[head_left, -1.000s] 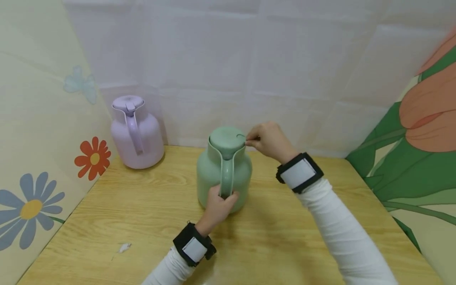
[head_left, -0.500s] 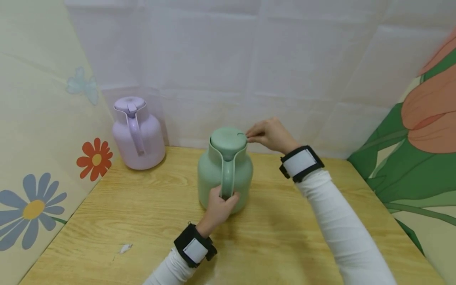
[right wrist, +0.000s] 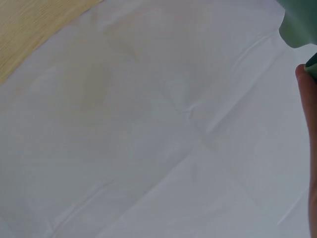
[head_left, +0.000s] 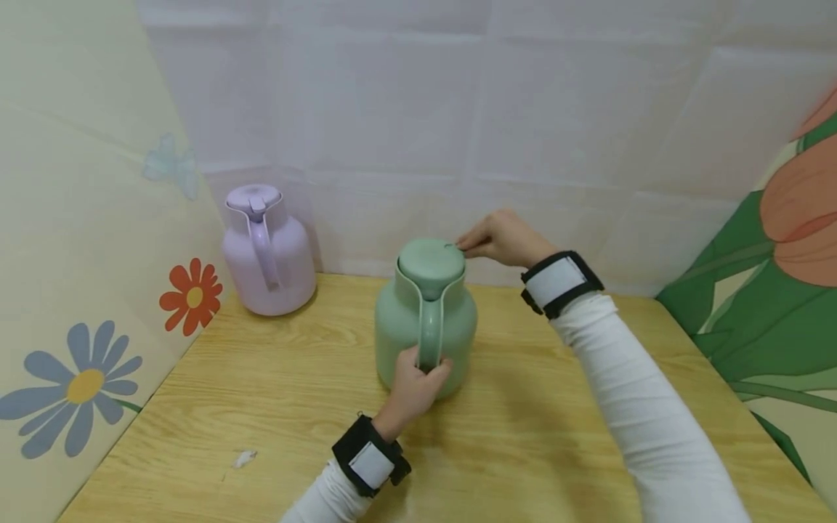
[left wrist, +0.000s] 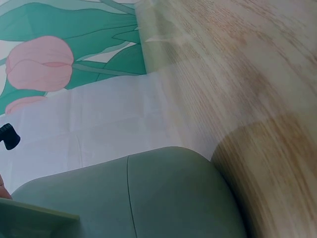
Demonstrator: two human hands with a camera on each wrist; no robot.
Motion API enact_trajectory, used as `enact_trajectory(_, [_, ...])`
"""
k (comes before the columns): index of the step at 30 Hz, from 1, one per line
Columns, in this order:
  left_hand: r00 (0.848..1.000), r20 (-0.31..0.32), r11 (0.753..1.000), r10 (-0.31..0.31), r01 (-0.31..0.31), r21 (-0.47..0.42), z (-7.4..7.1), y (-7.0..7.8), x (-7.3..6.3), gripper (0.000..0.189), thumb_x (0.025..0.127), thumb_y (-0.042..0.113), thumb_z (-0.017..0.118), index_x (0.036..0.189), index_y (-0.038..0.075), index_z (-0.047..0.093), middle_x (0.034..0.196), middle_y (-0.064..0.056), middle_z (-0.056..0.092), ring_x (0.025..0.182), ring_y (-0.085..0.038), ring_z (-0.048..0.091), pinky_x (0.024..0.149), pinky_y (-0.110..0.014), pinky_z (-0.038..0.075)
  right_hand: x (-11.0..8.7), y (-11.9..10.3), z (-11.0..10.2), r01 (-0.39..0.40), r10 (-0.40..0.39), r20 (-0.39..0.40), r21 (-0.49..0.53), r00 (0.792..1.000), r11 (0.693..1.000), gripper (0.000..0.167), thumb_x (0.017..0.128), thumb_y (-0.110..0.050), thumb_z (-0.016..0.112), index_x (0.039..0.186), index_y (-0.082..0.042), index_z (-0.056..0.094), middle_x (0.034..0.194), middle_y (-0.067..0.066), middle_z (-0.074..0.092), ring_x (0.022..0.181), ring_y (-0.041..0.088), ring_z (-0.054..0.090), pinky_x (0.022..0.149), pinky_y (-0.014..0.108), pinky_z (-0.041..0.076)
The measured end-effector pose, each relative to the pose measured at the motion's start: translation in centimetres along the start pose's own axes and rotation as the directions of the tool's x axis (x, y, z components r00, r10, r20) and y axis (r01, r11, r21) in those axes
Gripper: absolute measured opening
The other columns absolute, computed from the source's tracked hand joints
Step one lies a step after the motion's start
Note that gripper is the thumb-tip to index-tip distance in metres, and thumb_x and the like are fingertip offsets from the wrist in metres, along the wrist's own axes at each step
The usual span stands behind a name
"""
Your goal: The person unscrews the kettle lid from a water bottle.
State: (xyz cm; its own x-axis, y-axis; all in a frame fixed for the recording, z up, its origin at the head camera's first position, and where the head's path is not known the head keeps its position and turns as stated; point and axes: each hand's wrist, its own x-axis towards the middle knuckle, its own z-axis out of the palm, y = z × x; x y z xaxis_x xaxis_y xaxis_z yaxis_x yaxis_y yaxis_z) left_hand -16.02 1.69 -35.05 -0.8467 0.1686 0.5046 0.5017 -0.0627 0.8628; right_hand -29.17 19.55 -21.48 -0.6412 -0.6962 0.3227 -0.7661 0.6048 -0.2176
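Observation:
A green thermos jug (head_left: 400, 327) stands upright on the wooden table in the head view, its handle (head_left: 429, 327) facing me. My left hand (head_left: 415, 386) grips the lower part of that handle. At the far right of the round green lid (head_left: 428, 259), my right hand (head_left: 508, 238) pinches a small part at the lid's edge, beside a short dark curved line. The fingertips partly hide that part. Much of the jug's body (left wrist: 163, 193) fills the bottom of the left wrist view, while the right wrist view catches one right finger (right wrist: 308, 109) against a green piece.
A lilac thermos jug (head_left: 284, 258) of the same shape stands at the back left of the table (head_left: 294, 378). White sheeting (head_left: 386, 109) hangs close behind. A small pale mark (head_left: 245, 458) lies on the table's front left.
My right hand has moved back along the lid's rim, and the dark curved line has turned with it, counterclockwise. My left hand keeps its hold. The head view has shifted slightly.

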Motion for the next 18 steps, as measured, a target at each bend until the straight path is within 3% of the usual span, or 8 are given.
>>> enact_trajectory(9, [0.999,-0.011,0.999,0.032,-0.032,0.010,-0.1,-0.1,0.1,0.019,0.077,-0.012,0.054,0.062,-0.004,0.047,0.056,0.005,0.040,0.055,-0.008,0.039,0.054,-0.019,0.035,1.4,-0.9,-0.4,-0.106,0.108,0.052,-0.052,0.993,0.993,0.015,0.073,-0.001,0.073,0.087,-0.001,0.072,0.089,0.013,0.068,0.081,0.025,0.066,0.068,0.034,0.053])
enact_trajectory(18, [0.999,-0.004,0.999,0.039,-0.039,0.011,0.3,0.0,-0.1,0.017,0.076,-0.012,0.055,0.062,-0.005,0.048,0.055,0.000,0.043,0.055,-0.006,0.040,0.054,-0.019,0.035,3.0,-1.4,-0.5,-0.184,0.189,0.104,-0.054,0.976,0.981,0.020,0.072,0.004,0.072,0.092,0.002,0.069,0.089,0.016,0.068,0.081,0.027,0.065,0.069,0.035,0.053])
